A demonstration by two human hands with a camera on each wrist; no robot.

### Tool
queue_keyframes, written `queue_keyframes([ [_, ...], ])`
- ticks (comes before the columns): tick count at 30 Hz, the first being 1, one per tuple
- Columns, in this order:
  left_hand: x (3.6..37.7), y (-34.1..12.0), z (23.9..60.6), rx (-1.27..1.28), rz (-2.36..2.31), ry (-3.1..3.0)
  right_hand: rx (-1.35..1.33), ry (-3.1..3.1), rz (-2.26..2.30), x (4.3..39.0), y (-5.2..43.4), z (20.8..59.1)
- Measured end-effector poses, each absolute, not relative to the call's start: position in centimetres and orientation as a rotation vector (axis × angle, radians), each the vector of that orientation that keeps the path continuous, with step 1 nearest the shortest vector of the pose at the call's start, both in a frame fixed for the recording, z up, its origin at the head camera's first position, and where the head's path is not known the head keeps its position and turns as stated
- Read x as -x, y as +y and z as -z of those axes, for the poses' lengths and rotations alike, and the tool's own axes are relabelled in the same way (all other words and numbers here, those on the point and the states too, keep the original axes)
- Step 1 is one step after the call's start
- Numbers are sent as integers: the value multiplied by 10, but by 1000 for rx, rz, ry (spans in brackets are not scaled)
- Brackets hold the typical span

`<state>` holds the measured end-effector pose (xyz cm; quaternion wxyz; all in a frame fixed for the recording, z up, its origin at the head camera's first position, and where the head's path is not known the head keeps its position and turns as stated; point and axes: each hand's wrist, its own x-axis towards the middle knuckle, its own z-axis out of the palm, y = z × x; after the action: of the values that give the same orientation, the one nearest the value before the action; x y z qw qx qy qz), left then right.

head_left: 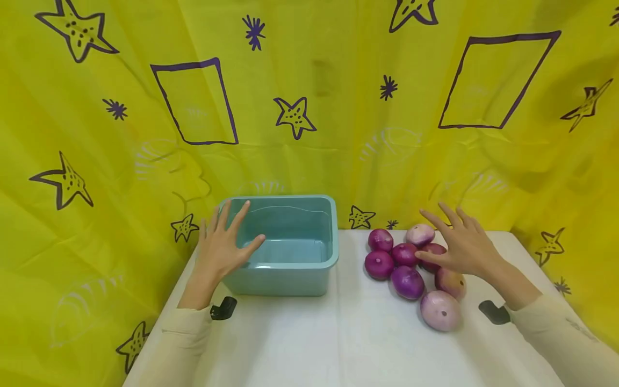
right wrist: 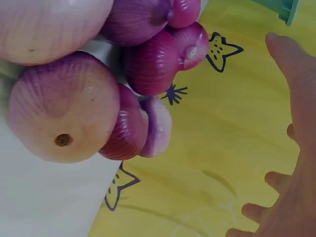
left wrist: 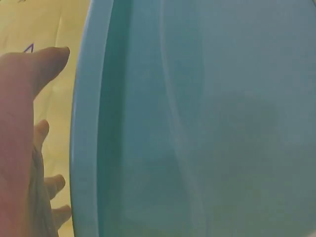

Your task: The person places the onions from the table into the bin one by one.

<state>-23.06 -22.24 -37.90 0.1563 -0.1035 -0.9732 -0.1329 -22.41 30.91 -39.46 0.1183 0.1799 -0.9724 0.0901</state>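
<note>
So your table (head_left: 290, 344) is a white one, with a faint crease (head_left: 339, 336) running toward you roughly down the middle. On your left there's a teal bin (head_left: 278, 282) sitting upright near the back, long side facing you. Off to the right of it, well apart, you've got eight onions (head_left: 405, 254) I can count, bunched up close. Mostly shiny reddish purple, plus a whitish-purple one (head_left: 419, 235) at the back, a tan-pink one (head_left: 450, 282) on the right and a big pale one (head_left: 440, 310) closest to you.
</note>
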Motion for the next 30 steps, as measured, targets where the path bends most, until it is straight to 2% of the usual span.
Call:
queue_keyframes([
  [12, 214, -268, 395, 266, 611, -2684, -636, -2885, -556, 209, 337, 422],
  [22, 203, -283, 418, 205, 890, -2661, -753, -2792, -720, 189, 369, 466],
  [30, 198, -287, 432, 155, 1230, -2538, -911, -2682, -758, 185, 382, 484],
])
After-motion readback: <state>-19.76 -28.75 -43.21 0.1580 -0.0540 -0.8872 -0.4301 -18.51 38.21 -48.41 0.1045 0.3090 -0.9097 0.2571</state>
